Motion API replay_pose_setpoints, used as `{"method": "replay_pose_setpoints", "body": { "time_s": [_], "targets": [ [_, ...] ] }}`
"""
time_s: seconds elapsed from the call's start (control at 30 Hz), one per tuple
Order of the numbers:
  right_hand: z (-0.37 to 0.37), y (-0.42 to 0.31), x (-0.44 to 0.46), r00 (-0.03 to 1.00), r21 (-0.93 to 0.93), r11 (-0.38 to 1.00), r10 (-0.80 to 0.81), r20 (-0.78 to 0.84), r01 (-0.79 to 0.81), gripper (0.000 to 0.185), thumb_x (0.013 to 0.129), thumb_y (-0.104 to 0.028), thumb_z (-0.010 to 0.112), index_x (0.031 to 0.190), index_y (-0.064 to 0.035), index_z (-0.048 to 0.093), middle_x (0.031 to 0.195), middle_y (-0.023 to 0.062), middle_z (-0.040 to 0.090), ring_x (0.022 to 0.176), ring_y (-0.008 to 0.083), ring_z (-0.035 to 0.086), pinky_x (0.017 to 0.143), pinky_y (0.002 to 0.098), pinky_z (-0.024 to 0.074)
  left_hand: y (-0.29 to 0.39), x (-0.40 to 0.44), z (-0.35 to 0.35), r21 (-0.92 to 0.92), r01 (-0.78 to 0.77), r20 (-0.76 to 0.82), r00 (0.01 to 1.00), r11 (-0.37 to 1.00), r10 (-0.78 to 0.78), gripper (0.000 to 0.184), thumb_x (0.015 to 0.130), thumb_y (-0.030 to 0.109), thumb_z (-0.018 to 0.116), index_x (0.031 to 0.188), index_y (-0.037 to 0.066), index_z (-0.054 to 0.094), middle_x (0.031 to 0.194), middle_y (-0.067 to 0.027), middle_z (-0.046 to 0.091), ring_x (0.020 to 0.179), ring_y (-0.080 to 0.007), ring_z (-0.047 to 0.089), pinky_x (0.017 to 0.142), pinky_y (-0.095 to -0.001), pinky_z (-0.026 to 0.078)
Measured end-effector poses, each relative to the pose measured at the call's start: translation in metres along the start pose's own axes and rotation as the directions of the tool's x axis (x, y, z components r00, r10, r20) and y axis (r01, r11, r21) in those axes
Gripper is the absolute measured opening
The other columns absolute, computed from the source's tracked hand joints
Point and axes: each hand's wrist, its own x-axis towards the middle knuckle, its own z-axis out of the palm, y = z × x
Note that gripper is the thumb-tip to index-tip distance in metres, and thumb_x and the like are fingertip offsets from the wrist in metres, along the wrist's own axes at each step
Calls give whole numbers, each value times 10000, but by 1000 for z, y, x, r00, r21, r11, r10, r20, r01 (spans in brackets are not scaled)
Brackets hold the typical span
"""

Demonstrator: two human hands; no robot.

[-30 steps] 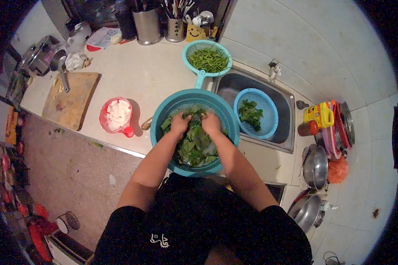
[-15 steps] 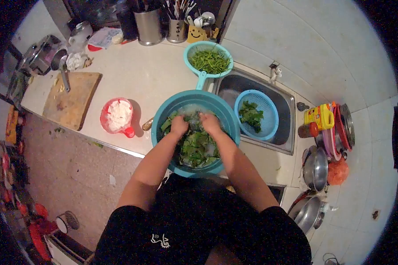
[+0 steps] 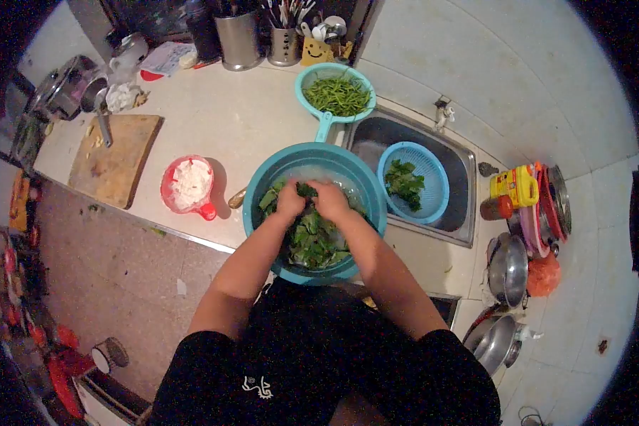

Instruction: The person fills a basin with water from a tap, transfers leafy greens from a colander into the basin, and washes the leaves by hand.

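Observation:
A large teal basin point(image 3: 263, 167) holds water and many leafy greens point(image 3: 312, 241). Inside it, my left hand point(image 3: 290, 202) and my right hand point(image 3: 329, 201) are close together with fingers curled round a dark green bunch of leaves point(image 3: 306, 191). Both hands are closed on this bunch, near the far side of the water. More leaves float below my wrists. To the right, a blue colander point(image 3: 437, 202) in the sink point(image 3: 461, 231) contains some of the same greens point(image 3: 405, 183).
Behind the basin, a light-teal handled strainer point(image 3: 324, 128) holds green beans point(image 3: 339, 96). On the left are a red scoop of white powder point(image 3: 192, 183) and a cutting board point(image 3: 124, 167) with a knife point(image 3: 104, 128). Metal pans point(image 3: 508, 270) and a yellow jug point(image 3: 508, 186) line the right wall.
My hands were apart in the water. They have come together, my right hand moving left, and now squeeze a bunch of leaves between them.

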Motion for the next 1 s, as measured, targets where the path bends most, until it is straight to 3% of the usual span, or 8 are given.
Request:
{"method": "replay_pose_setpoints", "body": {
  "time_s": [0.2, 0.3, 0.37, 0.47, 0.63, 0.83, 0.93, 1.0],
  "targets": [
    [-8, 7, 8, 995, 42, 998, 46, -89, -42, 176, 758, -196, 510, 826, -49, 577, 772, 194, 563, 738, 366, 526, 674, 430, 414, 2, 2, -5, 112, -4, 125, 992, 994, -10, 493, 729, 175, 545, 1183, 68, 388, 1033, -163, 540, 858, -294, 558, 731, -372, 438],
    [-7, 17, 10, 962, 176, 973, 184, -203, -149, 170, 758, -176, 518, 842, -40, 575, 755, 182, 568, 721, 345, 543, 642, 429, 415, 21, -5, -9, -246, 195, 8, 980, 949, -199, 482, 735, 148, 536, 1186, 75, 384, 1025, -139, 547, 848, -281, 561, 694, -380, 452],
    [-12, 16, 6, 996, 338, 940, 60, -63, -35, 275, 741, -235, 556, 976, -92, 554, 930, 190, 555, 870, 345, 530, 766, 416, 420, 18, 4, -4, -771, 385, 282, 921, 506, -270, 418, 758, 154, 536, 1149, 70, 418, 995, -109, 533, 865, -235, 523, 690, -344, 433],
    [-1, 11, 2, 994, 189, 982, -19, 103, -1, 422, 703, -212, 612, 1093, -120, 477, 1078, 213, 479, 979, 360, 477, 821, 437, 393, 17, 9, -6, -845, 383, 364, 923, 373, -122, 447, 792, 182, 505, 1194, 74, 344, 1042, -90, 481, 876, -213, 489, 689, -344, 429],
    [1, 4, -5, 991, 95, 995, -29, 134, 16, 450, 689, -217, 625, 1102, -115, 475, 1075, 219, 484, 979, 367, 479, 822, 444, 394, 2, 13, 7, -762, 488, 460, 870, 425, -176, 276, 834, 179, 411, 1101, 114, 444, 922, -81, 544, 842, -194, 512, 667, -339, 464],
    [-6, 6, 4, 958, 165, 945, 288, -18, -281, 287, 665, -88, 596, 952, -80, 572, 899, 182, 570, 809, 336, 544, 713, 388, 431, -1, 10, 0, -762, 441, 429, 892, 475, -141, 266, 862, 138, 328, 1081, 101, 474, 976, -95, 543, 842, -211, 535, 696, -355, 466],
    [-2, 8, 1, 965, 259, 932, 264, -1, -254, 274, 699, -102, 547, 971, -64, 555, 972, 171, 547, 853, 334, 528, 733, 381, 425, 4, 11, -1, -798, 464, 421, 886, 385, -195, 274, 871, 155, 310, 1073, 100, 486, 987, -92, 544, 835, -217, 541, 709, -354, 465],
    [5, 2, -7, 951, 101, 979, -146, -272, 179, 272, 713, -152, 555, 965, -50, 544, 1019, 152, 522, 897, 327, 507, 748, 378, 414, 6, 12, -2, -815, 454, 414, 891, 360, -186, 278, 875, 161, 303, 1073, 103, 489, 986, -88, 545, 829, -218, 542, 712, -352, 464]
  ]
}}
